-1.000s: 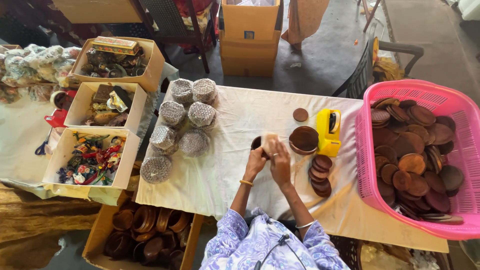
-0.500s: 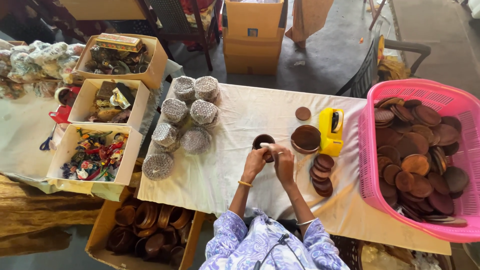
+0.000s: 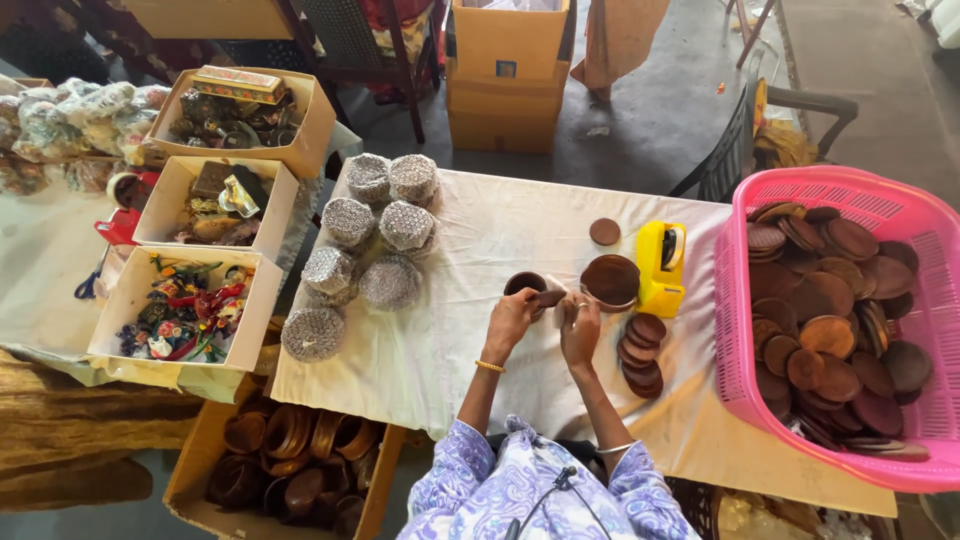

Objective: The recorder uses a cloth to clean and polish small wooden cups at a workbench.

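Left hand (image 3: 512, 318) grips small brown cup (image 3: 526, 285); right hand (image 3: 579, 325) fingers curled, contents unclear

A long bench (image 3: 450, 340) draped in a pale cream cloth stands on a grey concrete floor (image 3: 660, 110), lit by soft, even daylight. Beyond its far edge stand two stacked brown cardboard cartons (image 3: 505, 75) and a dark wooden chair with a woven mesh back (image 3: 355, 35). To the right, a black metal-framed chair (image 3: 745, 145) stands just beside the bench's far corner. On the left, a second surface under a pale cloth (image 3: 40, 270) adjoins the bench, with brown patterned fabric (image 3: 70, 430) hanging below it.
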